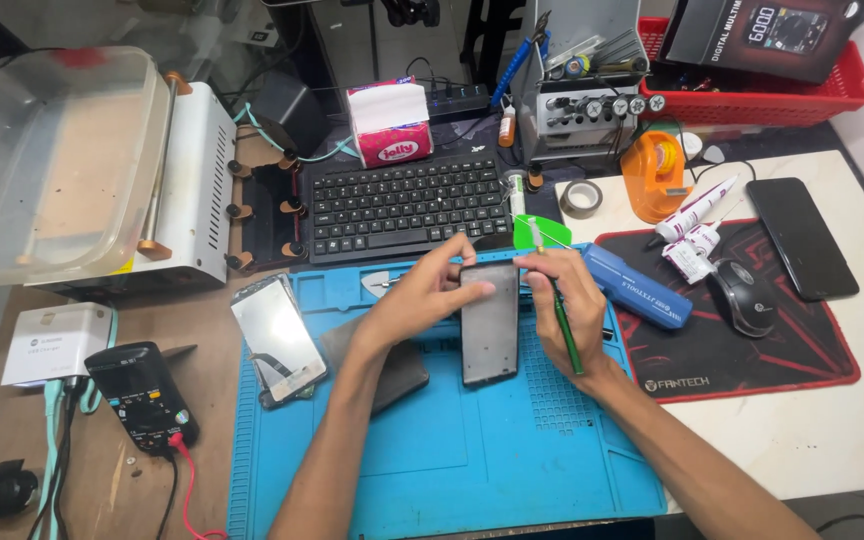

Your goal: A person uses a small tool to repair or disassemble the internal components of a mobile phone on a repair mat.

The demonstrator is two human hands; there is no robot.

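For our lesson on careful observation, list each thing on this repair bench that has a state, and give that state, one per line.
Left hand: gripping the phone's top edge.
Right hand: holding the green tool.
Phone: flat on the blue mat, screen dark.
Green tool: tip at the phone's top edge.
Detached screen: lying on the mat's left edge.
Second phone: screen dark, untouched.
Tissue box: open.

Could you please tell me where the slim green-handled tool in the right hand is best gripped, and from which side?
Grip the slim green-handled tool on its long green shaft, pencil-style from the right, as the right hand does. Its tip meets the dark rectangular phone's top edge, which the left hand steadies.
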